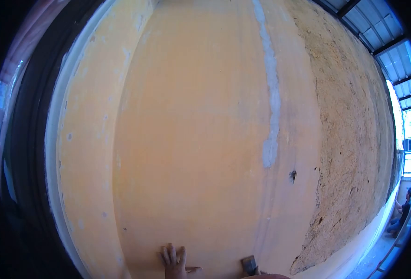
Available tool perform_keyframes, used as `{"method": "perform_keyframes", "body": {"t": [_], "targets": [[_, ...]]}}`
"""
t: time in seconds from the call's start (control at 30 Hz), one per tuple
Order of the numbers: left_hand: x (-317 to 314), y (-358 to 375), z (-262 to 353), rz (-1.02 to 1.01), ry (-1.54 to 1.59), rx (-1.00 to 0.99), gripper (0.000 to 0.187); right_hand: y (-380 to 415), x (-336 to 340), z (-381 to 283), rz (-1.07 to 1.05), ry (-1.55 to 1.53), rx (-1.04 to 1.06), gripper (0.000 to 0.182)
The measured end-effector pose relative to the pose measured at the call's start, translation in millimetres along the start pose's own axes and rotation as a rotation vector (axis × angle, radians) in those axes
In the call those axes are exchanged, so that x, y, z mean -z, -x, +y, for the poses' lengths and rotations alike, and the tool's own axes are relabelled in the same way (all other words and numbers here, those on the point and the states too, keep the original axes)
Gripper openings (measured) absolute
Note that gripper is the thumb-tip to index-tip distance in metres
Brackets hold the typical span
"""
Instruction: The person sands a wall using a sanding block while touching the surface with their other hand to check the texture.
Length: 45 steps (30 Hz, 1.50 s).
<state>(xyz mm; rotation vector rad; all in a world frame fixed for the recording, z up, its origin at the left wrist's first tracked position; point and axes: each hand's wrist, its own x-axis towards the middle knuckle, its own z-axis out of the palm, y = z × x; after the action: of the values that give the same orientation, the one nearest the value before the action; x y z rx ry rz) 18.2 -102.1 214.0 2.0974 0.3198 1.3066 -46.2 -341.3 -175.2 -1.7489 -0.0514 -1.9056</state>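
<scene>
My left hand [174,264] lies against the yellow painted wall [191,139] at the bottom of the view, its fingers spread and holding nothing. To the right of it, a small dark rectangular tool [249,264], which looks like a scraper, is up against the wall. My right hand [266,276] shows only as a sliver at the lower edge, behind this tool, and seems to grip it. Its fingers are mostly hidden below the frame.
A grey filler strip [271,93] runs down the wall above a small hole [292,176]. Rough bare plaster [349,139] covers the right side. A dark frame [31,125] stands at left. Far right, a person [404,211] crouches beneath a metal roof [377,25].
</scene>
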Motion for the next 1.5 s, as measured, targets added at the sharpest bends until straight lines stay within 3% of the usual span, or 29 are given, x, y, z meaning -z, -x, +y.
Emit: {"method": "perform_keyframes", "body": {"t": [0.07, 0.2, 0.3, 0.37, 0.43, 0.53, 0.6, 0.63, 0.7, 0.93, 1.0, 1.1, 1.2, 1.27, 1.4, 1.5], "targets": [[-18, 8, -6, -0.059, -0.056, 0.016, 0.078, 12, -2, 9, -0.036, 0.023, -0.032, 0.050], [-64, 57, -48, -0.188, 0.083, -0.152, 0.078, -30, -13, -1, -0.023, 0.058, -0.046, 0.046], [-97, 72, -85, -0.253, 0.073, -0.199, 0.080, 4, -7, 14, -0.060, 0.105, -0.111, 0.043], [-100, 163, -169, -0.307, 0.042, -0.359, 0.084, 50, -3, 30, -0.123, 0.136, -0.145, 0.041], [-75, 300, -262, -0.412, 0.004, -0.549, 0.088, 83, -1, 40, -0.166, 0.131, -0.188, 0.040], [-62, 345, -313, -0.425, -0.069, -0.583, 0.094, 139, 17, 42, -0.234, 0.153, -0.307, 0.038], [-65, 342, -317, -0.329, -0.110, -0.565, 0.098, 105, 2, 45, -0.154, 0.275, -0.142, 0.043], [-65, 341, -315, -0.398, -0.124, -0.569, 0.098, 82, -1, 42, -0.152, 0.195, -0.179, 0.043], [-69, 340, -305, -0.245, -0.062, -0.466, 0.101, 44, -3, 28, -0.141, 0.114, -0.208, 0.040], [-85, 348, -297, -0.234, -0.028, -0.468, 0.110, 161, 27, 58, -0.278, 0.158, -0.354, 0.051], [-91, 344, -296, -0.198, -0.047, -0.492, 0.111, 132, 14, 51, -0.221, 0.160, -0.287, 0.051], [-86, 340, -301, -0.193, -0.084, -0.531, 0.113, 27, -10, 32, -0.081, 0.160, -0.094, 0.049], [-88, 340, -300, -0.188, -0.096, -0.504, 0.113, -34, -18, 15, -0.024, 0.152, -0.077, 0.048], [-87, 340, -298, -0.176, -0.052, -0.526, 0.113, -16, -17, 18, -0.035, 0.139, -0.091, 0.047], [-87, 341, -306, -0.216, -0.059, -0.521, 0.115, 122, 16, 47, -0.244, 0.188, -0.255, 0.047], [-86, 337, -307, -0.233, -0.096, -0.533, 0.116, 88, 2, 42, -0.146, 0.132, -0.158, 0.045]]}}
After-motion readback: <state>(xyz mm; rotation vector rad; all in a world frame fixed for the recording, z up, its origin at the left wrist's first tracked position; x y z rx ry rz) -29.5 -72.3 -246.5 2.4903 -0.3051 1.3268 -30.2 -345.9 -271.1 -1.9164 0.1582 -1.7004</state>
